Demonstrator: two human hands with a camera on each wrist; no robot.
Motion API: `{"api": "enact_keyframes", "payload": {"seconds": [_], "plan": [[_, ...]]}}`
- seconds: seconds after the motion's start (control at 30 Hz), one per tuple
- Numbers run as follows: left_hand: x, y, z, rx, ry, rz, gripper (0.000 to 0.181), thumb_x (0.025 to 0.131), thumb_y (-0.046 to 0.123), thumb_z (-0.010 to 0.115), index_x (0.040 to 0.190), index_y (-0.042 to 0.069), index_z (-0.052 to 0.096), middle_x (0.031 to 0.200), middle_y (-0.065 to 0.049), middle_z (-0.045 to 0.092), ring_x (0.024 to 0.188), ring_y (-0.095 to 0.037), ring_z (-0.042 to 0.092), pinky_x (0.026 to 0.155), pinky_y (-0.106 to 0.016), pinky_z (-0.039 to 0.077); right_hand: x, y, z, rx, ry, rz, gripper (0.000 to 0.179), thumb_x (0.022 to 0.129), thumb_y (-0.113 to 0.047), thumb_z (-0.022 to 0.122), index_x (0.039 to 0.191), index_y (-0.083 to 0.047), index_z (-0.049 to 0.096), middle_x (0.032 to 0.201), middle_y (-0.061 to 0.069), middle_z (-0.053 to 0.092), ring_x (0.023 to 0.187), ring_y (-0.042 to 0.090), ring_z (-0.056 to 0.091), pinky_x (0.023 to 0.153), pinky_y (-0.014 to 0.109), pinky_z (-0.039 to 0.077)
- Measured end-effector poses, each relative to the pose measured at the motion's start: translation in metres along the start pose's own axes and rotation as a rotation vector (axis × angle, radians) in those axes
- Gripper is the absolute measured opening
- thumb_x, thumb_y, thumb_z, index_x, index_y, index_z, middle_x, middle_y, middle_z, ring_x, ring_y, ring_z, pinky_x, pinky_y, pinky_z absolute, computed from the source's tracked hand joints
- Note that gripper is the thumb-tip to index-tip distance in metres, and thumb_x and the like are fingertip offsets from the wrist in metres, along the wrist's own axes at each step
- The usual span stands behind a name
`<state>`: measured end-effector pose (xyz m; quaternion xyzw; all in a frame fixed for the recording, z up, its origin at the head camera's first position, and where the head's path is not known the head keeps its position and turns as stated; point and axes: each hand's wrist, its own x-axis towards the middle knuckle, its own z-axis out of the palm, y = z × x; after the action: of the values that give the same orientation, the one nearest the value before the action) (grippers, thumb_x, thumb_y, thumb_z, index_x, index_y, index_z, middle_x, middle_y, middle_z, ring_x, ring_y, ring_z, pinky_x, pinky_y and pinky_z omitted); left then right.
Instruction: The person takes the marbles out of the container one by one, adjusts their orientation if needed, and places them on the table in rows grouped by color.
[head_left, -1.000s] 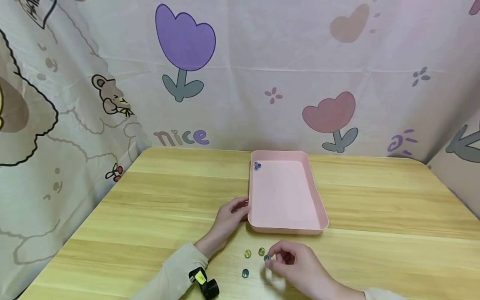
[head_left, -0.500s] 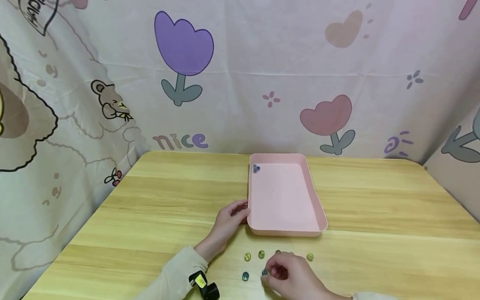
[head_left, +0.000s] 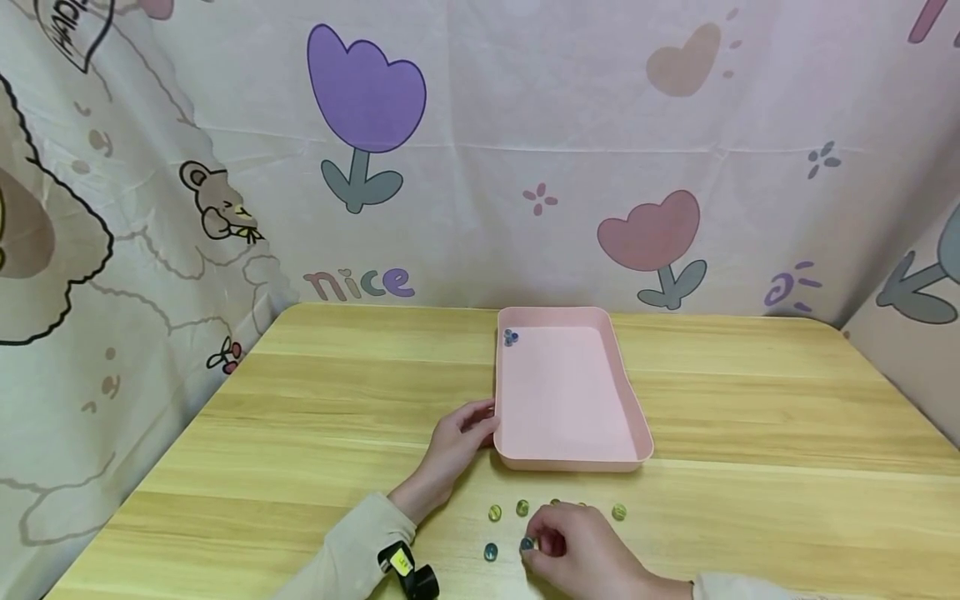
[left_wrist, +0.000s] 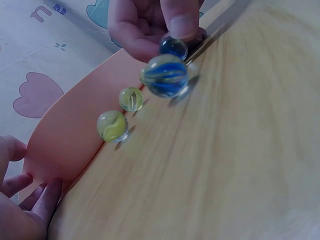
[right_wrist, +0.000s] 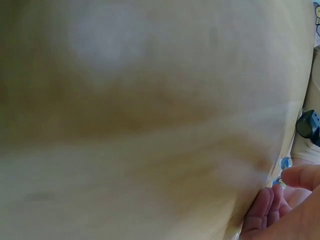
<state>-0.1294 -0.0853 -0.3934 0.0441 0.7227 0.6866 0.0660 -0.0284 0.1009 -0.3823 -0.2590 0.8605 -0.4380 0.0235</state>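
Observation:
In the head view, my right hand [head_left: 585, 550] pinches a dark blue marble [head_left: 527, 543] between thumb and fingertips, low over the table. A second blue marble [head_left: 491, 552] lies just left of it, seen in the left wrist view as clear glass with blue swirls [left_wrist: 166, 76]. Beyond them runs a row of several yellow-green marbles [head_left: 495, 513], some partly hidden behind my right hand. My left hand [head_left: 453, 442] touches the outside of the pink tray [head_left: 573, 467] at its near left corner, fingertips against the wall. Small bluish marbles [head_left: 511, 337] sit together in the tray's far left corner.
The wooden table [head_left: 337, 392] reaches back to a printed cloth backdrop [head_left: 487, 100]. A black camera [head_left: 420, 581] is strapped on my left wrist. The right wrist view is mostly blurred tabletop [right_wrist: 125, 125].
My right hand has moved toward the near edge with the pinched marble, from beside the yellow row to beside the other blue marble. Over the last half second it barely shifts. My left hand stays put.

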Motion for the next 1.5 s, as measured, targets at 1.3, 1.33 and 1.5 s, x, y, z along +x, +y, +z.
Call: {"api": "enact_keyframes", "payload": {"seconds": [1.3,1.33,1.5], "plan": [[-0.0010,-0.0020,-0.0030,-0.012,0.003,0.009,0.039,0.096,0.010,0.059,0.130,-0.007,0.054,0.118,-0.017,0.061,0.101,-0.021,0.060,0.087,-0.031,0.054,0.0043,-0.0009,0.0015,0.037,-0.087,0.072,0.012,0.077,-0.008,0.076,0.081,-0.013,0.066,0.067,-0.017,0.049,0.060,-0.004,0.046,0.054,0.017,0.043],[-0.0011,-0.0024,-0.0032,-0.015,0.001,0.011,0.039,0.096,0.010,0.059,0.130,-0.007,0.054,0.119,-0.017,0.060,0.101,-0.021,0.060,0.087,-0.031,0.054,0.0042,-0.0006,0.0016,0.032,-0.086,0.068,0.013,0.076,-0.007,0.076,0.081,-0.014,0.066,0.067,-0.018,0.049,0.060,-0.004,0.046,0.054,0.017,0.043],[0.0004,-0.0028,-0.0014,-0.027,-0.009,0.012,0.039,0.096,0.011,0.059,0.131,-0.007,0.054,0.120,-0.017,0.060,0.103,-0.021,0.060,0.088,-0.031,0.053,0.0027,0.0001,-0.0017,0.029,-0.093,0.075,0.016,0.073,-0.004,0.076,0.081,-0.012,0.066,0.067,-0.017,0.049,0.061,-0.003,0.046,0.055,0.018,0.044]]}}
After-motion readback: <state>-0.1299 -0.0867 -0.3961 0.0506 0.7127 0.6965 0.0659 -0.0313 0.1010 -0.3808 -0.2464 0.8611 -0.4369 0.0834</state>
